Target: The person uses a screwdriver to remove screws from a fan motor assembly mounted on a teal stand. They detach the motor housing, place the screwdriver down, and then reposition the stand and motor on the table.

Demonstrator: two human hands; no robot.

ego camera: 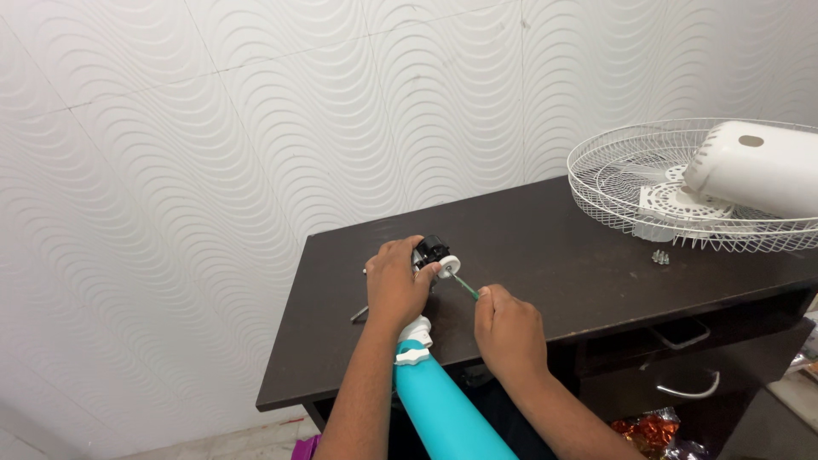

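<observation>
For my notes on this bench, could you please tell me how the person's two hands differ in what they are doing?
The left hand wraps around a small black and white motor part, while the right hand pinches a thin green screwdriver. The left hand sits farther onto the dark table; the right hand is nearer its front edge. Both work above the teal pole.

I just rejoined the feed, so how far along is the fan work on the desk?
Done: the white wire guard with the white motor housing lies on the dark desk, loose screws beside it. In hand: the left hand grips a small black-and-white part atop the teal stand pole, while the right hand drives a green screwdriver into it. Left: guard and pole remain apart.
</observation>
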